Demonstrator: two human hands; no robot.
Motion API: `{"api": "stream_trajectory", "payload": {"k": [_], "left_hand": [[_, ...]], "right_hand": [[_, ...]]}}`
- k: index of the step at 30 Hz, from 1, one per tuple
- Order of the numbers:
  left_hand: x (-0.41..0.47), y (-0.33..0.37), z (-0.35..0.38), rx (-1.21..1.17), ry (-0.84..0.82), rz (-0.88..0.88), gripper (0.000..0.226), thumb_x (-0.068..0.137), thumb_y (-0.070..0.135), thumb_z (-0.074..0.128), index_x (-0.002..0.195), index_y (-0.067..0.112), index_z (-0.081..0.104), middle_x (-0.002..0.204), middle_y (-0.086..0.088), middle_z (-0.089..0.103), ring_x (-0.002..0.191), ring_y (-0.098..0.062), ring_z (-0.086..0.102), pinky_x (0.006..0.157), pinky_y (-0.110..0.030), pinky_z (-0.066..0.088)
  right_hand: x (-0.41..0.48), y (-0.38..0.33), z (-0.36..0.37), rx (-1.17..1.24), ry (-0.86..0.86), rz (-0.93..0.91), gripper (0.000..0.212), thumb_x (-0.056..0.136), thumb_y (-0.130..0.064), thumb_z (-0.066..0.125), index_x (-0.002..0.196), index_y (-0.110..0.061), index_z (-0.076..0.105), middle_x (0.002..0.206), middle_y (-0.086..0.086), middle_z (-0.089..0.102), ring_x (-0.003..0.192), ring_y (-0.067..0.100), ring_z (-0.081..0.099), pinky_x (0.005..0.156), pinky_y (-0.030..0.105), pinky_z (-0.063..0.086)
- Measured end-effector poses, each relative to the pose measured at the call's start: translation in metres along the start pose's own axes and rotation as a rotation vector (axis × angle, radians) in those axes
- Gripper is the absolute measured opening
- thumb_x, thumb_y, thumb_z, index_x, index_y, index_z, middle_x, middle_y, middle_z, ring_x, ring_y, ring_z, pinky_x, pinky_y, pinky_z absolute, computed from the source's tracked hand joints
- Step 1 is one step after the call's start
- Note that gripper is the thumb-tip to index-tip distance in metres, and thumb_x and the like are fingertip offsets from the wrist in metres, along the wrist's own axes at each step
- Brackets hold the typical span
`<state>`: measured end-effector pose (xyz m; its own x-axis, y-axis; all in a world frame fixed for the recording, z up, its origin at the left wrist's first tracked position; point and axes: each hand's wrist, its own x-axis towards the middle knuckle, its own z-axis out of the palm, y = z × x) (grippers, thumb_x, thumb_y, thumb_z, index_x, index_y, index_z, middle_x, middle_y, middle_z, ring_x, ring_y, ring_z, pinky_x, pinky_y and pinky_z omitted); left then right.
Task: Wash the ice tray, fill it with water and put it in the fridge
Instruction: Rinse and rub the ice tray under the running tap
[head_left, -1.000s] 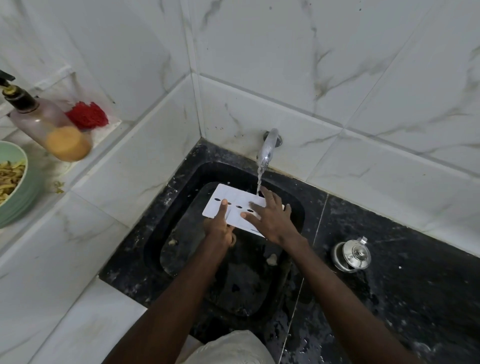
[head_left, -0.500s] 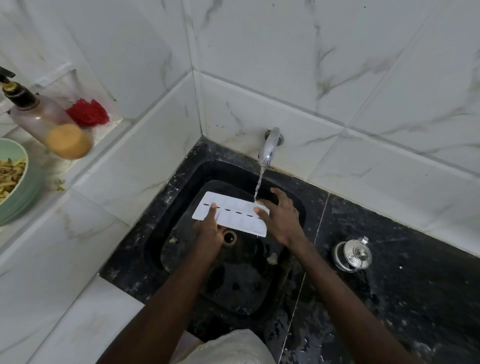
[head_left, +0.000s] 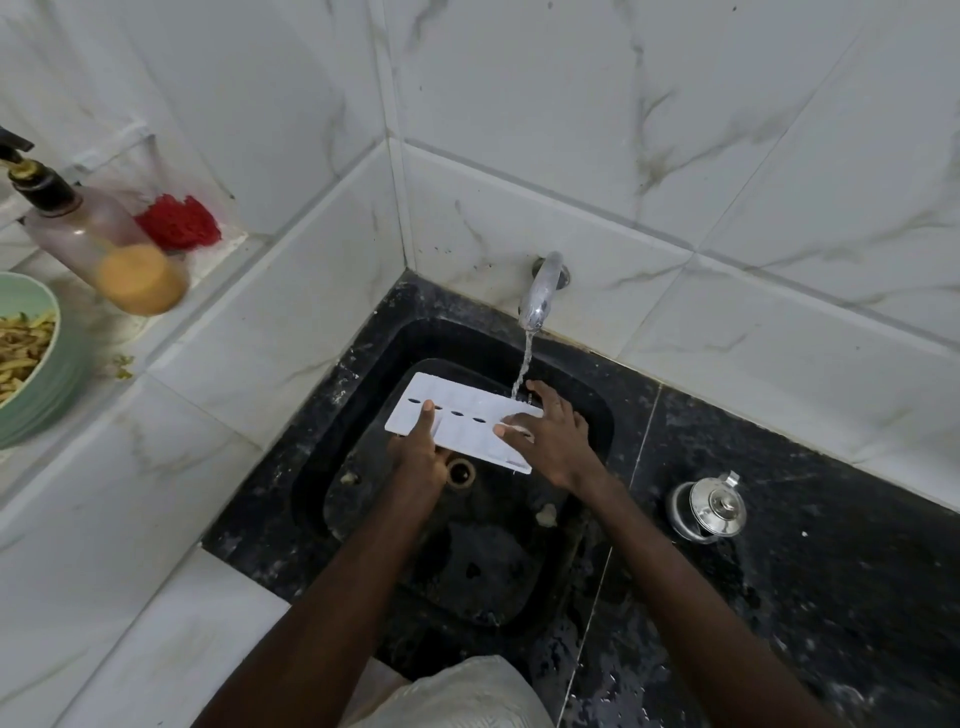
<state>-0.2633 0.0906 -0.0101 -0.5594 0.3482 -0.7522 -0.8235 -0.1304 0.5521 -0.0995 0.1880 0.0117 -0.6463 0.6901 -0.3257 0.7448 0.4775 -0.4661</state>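
A white ice tray with a row of dark slots is held over the black sink, under the chrome tap. Water runs from the tap onto the tray's right end. My left hand grips the tray's near left edge, thumb on top and fingers hidden beneath. My right hand holds the right end, thumb on top and fingers curled round the far edge by the stream.
A steel lidded pot stands on the wet black counter to the right. On the white ledge at left are a pump bottle, a red scrubber and a green bowl of food. The drain lies below the tray.
The tray has tipped flatter and shifted slightly left under the stream. My right hand slid from lying across its top to gripping its right end.
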Motion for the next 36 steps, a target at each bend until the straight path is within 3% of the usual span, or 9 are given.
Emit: {"api": "stream_trajectory", "payload": {"k": [1, 5, 10, 12, 15, 19, 23, 29, 36], "left_hand": [[0.000, 0.001, -0.001, -0.001, -0.006, 0.004, 0.038, 0.096, 0.012, 0.073, 0.131, 0.000, 0.062, 0.130, -0.020, 0.069, 0.084, -0.025, 0.076, 0.078, -0.048, 0.062], [-0.006, -0.002, 0.006, -0.008, -0.009, -0.015, 0.048, 0.095, 0.008, 0.073, 0.139, -0.004, 0.057, 0.133, -0.022, 0.067, 0.116, -0.039, 0.069, 0.095, -0.059, 0.056], [0.000, 0.006, -0.004, 0.026, -0.074, 0.030, 0.032, 0.100, 0.011, 0.067, 0.130, -0.001, 0.061, 0.135, -0.023, 0.065, 0.101, -0.032, 0.072, 0.089, -0.054, 0.059], [-0.001, 0.005, -0.004, 0.034, -0.092, 0.014, 0.038, 0.102, 0.012, 0.065, 0.136, -0.004, 0.058, 0.138, -0.024, 0.064, 0.116, -0.040, 0.068, 0.096, -0.057, 0.056], [-0.002, -0.001, -0.002, 0.019, -0.073, -0.009, 0.045, 0.101, 0.013, 0.066, 0.142, -0.004, 0.055, 0.139, -0.025, 0.063, 0.128, -0.043, 0.062, 0.108, -0.063, 0.048], [0.005, 0.004, -0.005, 0.020, 0.114, -0.011, 0.039, 0.100, 0.016, 0.068, 0.135, 0.001, 0.060, 0.135, -0.018, 0.066, 0.122, -0.035, 0.066, 0.105, -0.055, 0.054], [0.011, 0.010, -0.009, 0.026, 0.238, 0.060, 0.036, 0.098, 0.013, 0.066, 0.133, 0.008, 0.057, 0.131, -0.019, 0.066, 0.117, -0.040, 0.068, 0.097, -0.058, 0.057], [0.007, 0.009, -0.002, 0.020, 0.181, 0.002, 0.041, 0.100, 0.010, 0.065, 0.139, 0.005, 0.055, 0.139, -0.019, 0.063, 0.122, -0.035, 0.065, 0.101, -0.053, 0.055], [0.002, 0.003, 0.005, 0.040, 0.045, -0.026, 0.040, 0.100, 0.014, 0.068, 0.137, 0.003, 0.058, 0.133, -0.019, 0.068, 0.114, -0.034, 0.069, 0.104, -0.056, 0.054]], "right_hand": [[0.001, 0.002, -0.002, -0.029, 0.025, -0.002, 0.049, 0.101, -0.070, 0.038, 0.131, -0.044, 0.067, 0.173, -0.004, 0.008, 0.159, 0.027, 0.007, 0.124, 0.067, 0.007], [0.006, -0.008, -0.004, -0.070, 0.016, 0.057, 0.060, 0.099, -0.073, 0.037, 0.138, -0.036, 0.063, 0.173, -0.002, 0.002, 0.159, 0.030, 0.003, 0.123, 0.069, 0.008], [0.003, -0.004, -0.007, -0.013, 0.002, -0.042, 0.049, 0.100, -0.071, 0.040, 0.128, -0.045, 0.069, 0.171, -0.007, 0.012, 0.158, 0.027, 0.011, 0.124, 0.065, 0.008], [0.002, 0.000, -0.008, -0.054, 0.029, -0.020, 0.044, 0.102, -0.068, 0.039, 0.129, -0.047, 0.067, 0.171, -0.004, 0.013, 0.157, 0.027, 0.012, 0.124, 0.066, 0.009], [0.004, -0.006, -0.005, -0.027, -0.074, 0.034, 0.057, 0.098, -0.074, 0.039, 0.141, -0.043, 0.060, 0.173, -0.007, 0.004, 0.159, 0.027, 0.004, 0.125, 0.064, 0.006], [-0.001, -0.002, -0.001, 0.067, -0.055, 0.007, 0.047, 0.100, -0.069, 0.044, 0.134, -0.046, 0.065, 0.172, -0.004, 0.011, 0.158, 0.030, 0.011, 0.123, 0.062, 0.012], [-0.005, 0.008, 0.003, 0.115, 0.031, 0.143, 0.044, 0.102, -0.060, 0.051, 0.135, -0.035, 0.066, 0.165, 0.006, 0.023, 0.150, 0.037, 0.028, 0.122, 0.059, 0.028], [-0.005, 0.009, 0.011, 0.097, -0.030, 0.112, 0.042, 0.103, -0.056, 0.051, 0.139, -0.038, 0.064, 0.168, 0.006, 0.019, 0.152, 0.038, 0.022, 0.120, 0.061, 0.030], [0.000, 0.002, 0.009, 0.121, -0.118, 0.124, 0.052, 0.102, -0.066, 0.042, 0.143, -0.039, 0.060, 0.173, -0.002, 0.006, 0.158, 0.038, 0.008, 0.122, 0.070, 0.014]]}}
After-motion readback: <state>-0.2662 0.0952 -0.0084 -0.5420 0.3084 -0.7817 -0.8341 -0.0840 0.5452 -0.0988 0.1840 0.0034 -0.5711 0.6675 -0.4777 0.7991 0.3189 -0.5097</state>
